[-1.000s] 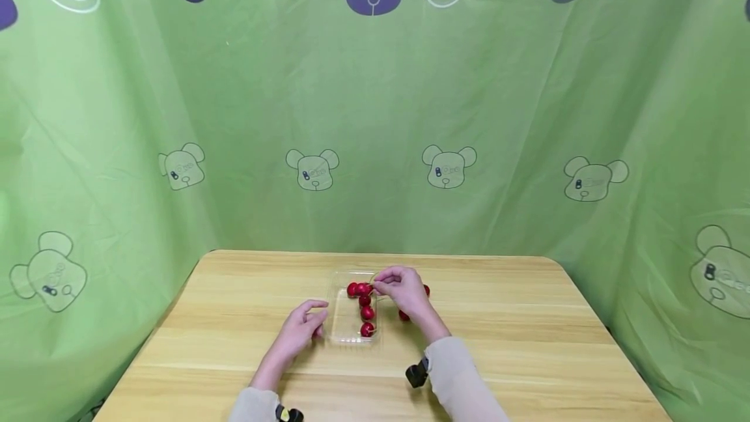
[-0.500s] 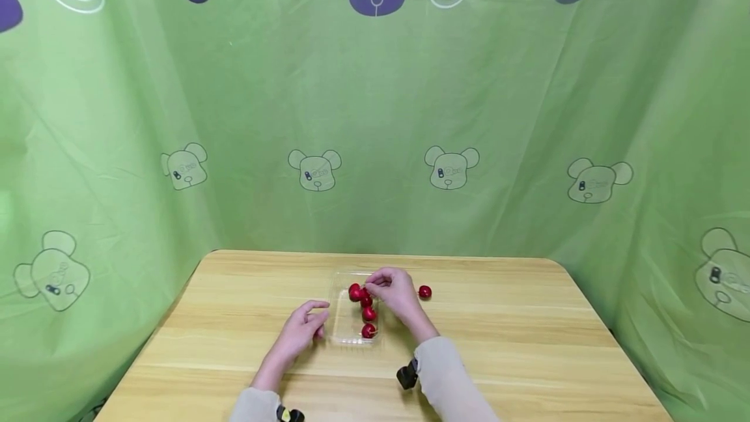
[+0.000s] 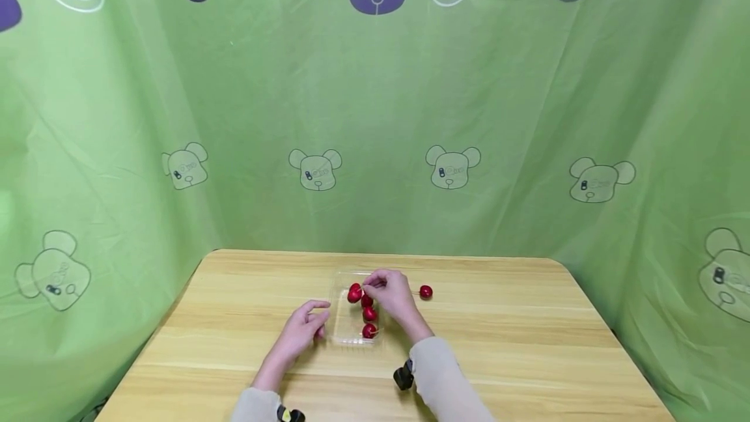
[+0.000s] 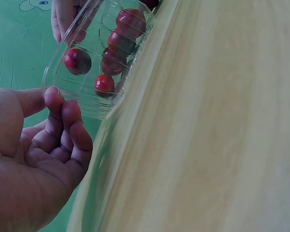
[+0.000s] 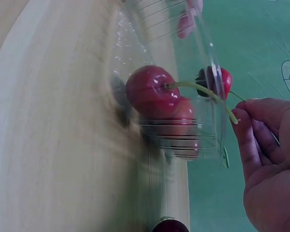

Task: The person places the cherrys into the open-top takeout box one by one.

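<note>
My right hand [image 3: 391, 293] pinches a thin green stem with thumb and forefinger. From it hangs a red cherry [image 5: 225, 83], held over a clear plastic container [image 3: 346, 338]. Several more cherries [image 3: 369, 314] sit in a rough row along the container's right side; one has a long green stem [image 5: 203, 89] reaching past the wall in the right wrist view. My left hand [image 3: 303, 329] is beside the container's left side, fingers relaxed and lightly bent, the fingertips [image 4: 53, 96] right at its rim. Nothing shows in its palm.
One loose cherry [image 3: 426, 292] with a stem lies on the wooden table [image 3: 527, 344], right of my right hand. Another cherry [image 5: 170, 226] shows at the bottom of the right wrist view. Behind the table's far edge hangs a green curtain [image 3: 375, 220] with printed bear heads.
My right hand has moved slightly left, the cherry shifting further over the container. My right forearm now covers the spot where a cherry lay on the table. My left hand has stayed put.
</note>
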A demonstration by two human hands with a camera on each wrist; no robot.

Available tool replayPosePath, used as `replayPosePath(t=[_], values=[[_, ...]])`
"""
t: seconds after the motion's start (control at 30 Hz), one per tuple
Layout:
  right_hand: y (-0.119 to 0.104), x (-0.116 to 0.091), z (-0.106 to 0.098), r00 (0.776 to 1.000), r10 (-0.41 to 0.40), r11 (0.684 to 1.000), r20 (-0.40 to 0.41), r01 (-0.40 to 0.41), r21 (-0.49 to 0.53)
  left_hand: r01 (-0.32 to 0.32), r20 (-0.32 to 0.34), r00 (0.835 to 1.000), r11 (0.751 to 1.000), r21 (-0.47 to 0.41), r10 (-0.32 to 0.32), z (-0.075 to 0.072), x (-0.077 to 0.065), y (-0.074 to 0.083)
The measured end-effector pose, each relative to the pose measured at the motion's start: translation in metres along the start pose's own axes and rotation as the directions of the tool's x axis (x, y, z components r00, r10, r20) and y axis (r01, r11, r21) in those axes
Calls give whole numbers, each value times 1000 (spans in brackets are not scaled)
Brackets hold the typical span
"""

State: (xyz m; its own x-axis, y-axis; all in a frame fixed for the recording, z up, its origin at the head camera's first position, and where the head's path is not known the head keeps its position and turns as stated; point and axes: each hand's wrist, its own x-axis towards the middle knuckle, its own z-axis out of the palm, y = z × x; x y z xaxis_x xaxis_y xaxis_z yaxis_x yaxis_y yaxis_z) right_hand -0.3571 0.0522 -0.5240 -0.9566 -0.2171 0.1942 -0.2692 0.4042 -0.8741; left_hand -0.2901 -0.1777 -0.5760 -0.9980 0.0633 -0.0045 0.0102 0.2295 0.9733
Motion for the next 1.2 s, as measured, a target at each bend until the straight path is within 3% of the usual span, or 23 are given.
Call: replayPosePath(t=[0.53,1.2], values=[[-2,0,7,1000,-28,992,2,28,-120,11,35,999,999,-46,-9,-2,-3,2],[7,3,10,995,-101,960,-9,95,-264,-6,24,1000,999,-46,7,-2,-1,2]])
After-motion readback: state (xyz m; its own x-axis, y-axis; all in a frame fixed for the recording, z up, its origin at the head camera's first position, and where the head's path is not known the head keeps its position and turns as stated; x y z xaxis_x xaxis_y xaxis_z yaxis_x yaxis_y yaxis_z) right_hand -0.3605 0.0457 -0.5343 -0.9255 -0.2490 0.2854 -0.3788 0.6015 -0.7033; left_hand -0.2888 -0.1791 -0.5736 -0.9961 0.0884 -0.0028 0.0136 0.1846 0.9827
